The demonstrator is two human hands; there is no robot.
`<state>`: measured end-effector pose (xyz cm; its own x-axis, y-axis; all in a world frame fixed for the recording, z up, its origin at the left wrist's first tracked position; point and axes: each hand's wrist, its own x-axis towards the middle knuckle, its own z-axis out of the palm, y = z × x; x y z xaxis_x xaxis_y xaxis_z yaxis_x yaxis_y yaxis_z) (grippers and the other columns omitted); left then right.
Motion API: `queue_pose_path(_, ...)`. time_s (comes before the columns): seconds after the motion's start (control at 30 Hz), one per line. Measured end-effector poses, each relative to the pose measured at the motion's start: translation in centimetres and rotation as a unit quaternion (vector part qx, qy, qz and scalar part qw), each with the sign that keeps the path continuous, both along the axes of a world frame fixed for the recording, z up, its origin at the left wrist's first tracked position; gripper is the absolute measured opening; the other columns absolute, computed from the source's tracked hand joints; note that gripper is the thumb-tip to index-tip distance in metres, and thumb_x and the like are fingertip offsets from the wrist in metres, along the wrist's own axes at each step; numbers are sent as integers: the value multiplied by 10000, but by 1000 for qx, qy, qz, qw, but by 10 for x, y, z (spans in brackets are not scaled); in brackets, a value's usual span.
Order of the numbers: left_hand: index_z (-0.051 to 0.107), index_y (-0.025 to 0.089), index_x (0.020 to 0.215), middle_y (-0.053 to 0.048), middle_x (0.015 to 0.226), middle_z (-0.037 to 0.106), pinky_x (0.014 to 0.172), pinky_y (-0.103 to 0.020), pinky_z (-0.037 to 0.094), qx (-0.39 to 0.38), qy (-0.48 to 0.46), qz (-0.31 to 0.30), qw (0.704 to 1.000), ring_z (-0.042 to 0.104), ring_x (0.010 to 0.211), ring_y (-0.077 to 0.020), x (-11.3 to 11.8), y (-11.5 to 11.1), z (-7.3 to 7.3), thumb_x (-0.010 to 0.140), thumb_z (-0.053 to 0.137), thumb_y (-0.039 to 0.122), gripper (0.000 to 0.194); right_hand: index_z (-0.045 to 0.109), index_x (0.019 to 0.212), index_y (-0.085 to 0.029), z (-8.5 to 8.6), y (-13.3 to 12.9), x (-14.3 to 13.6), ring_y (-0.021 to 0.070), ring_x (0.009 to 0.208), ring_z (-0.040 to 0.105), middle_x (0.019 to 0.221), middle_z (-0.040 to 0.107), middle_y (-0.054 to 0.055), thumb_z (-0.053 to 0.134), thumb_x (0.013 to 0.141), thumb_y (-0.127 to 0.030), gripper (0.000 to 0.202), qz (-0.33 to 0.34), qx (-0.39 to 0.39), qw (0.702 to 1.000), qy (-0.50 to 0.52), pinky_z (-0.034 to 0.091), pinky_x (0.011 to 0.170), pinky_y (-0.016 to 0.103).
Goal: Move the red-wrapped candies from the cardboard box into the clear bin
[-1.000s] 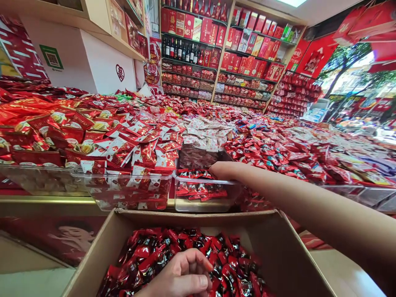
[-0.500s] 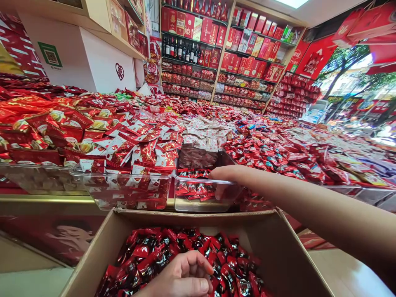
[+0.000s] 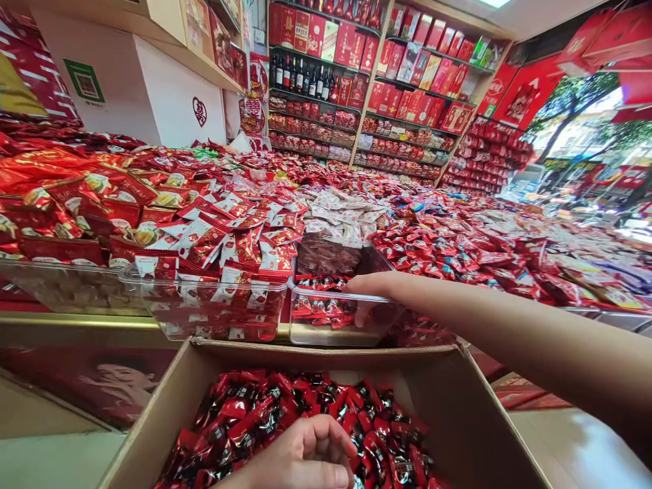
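Observation:
My left hand (image 3: 305, 458) lies in an open cardboard box (image 3: 153, 421) at the bottom of the view. Its fingers are curled into the pile of red-and-black wrapped candies (image 3: 265, 407) that fills the box. My right hand (image 3: 369, 288) reaches across from the right to a clear plastic bin (image 3: 331, 336) just beyond the box. Its fingers hang over the rim and down inside, seen through the plastic wall, with nothing visible in them. A thin layer of the same red candies (image 3: 318, 305) lies in the left part of that bin.
Left of that bin stands a second clear bin (image 3: 214, 319) heaped with red-and-white packets. A wide counter display (image 3: 458, 244) of red wrapped sweets stretches behind. Shelves (image 3: 356, 81) of red boxes and bottles line the back wall. Bright street shows at the right.
My right hand's fingers have dipped from the bin's rim down inside it. My left hand has stayed in the box, its fingers slightly shifted. The view tilted a little downward.

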<state>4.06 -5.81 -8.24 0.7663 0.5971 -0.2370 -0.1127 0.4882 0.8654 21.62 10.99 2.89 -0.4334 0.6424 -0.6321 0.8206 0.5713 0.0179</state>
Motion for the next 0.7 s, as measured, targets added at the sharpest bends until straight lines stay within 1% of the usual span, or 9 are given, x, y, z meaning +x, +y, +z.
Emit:
queue_pose_path(0.13,559,119,791,-25,693,579,561,-210,296,7,17,-12,1000,453,606,-99,-1,-1,-1,558,623,195,253,581,943,-133,-1,1,1,175,706,528,851,597,44,701,398,-410,622,-2,-12,1000,17,356,547,220)
queue_pose_path(0.2,560,124,791,-21,698,582,576,-214,301,9,20,-18,1000,457,620,-104,-1,-2,-1,558,605,168,242,595,917,-128,-4,4,2,175,687,525,819,603,45,703,399,-395,593,-2,-5,1000,13,348,538,224)
queue_pose_path(0.33,565,130,787,-17,692,583,589,-223,311,15,27,-27,999,470,629,-110,0,-2,-5,562,593,146,228,630,854,-134,-10,10,3,158,634,524,735,613,30,704,404,-369,513,-13,-24,999,19,338,526,223)
queue_pose_path(0.43,571,132,786,-7,677,572,599,-222,316,6,23,-29,999,471,624,-103,1,-1,-9,565,604,143,224,649,798,-130,-9,8,2,141,605,519,695,614,19,704,409,-358,454,-17,-35,999,29,340,525,217)
queue_pose_path(0.57,586,145,803,7,683,552,624,-215,319,15,16,-50,999,466,647,-94,1,-2,-12,577,660,212,247,656,754,-125,-5,3,0,126,568,514,642,606,10,691,441,-357,392,-37,-35,998,46,344,512,210)
queue_pose_path(0.7,597,163,804,20,679,534,630,-207,320,18,31,-64,997,456,645,-80,1,-3,-15,564,699,308,298,659,701,-121,-12,10,2,136,560,511,593,592,19,671,490,-346,309,-58,-3,997,59,353,538,230)
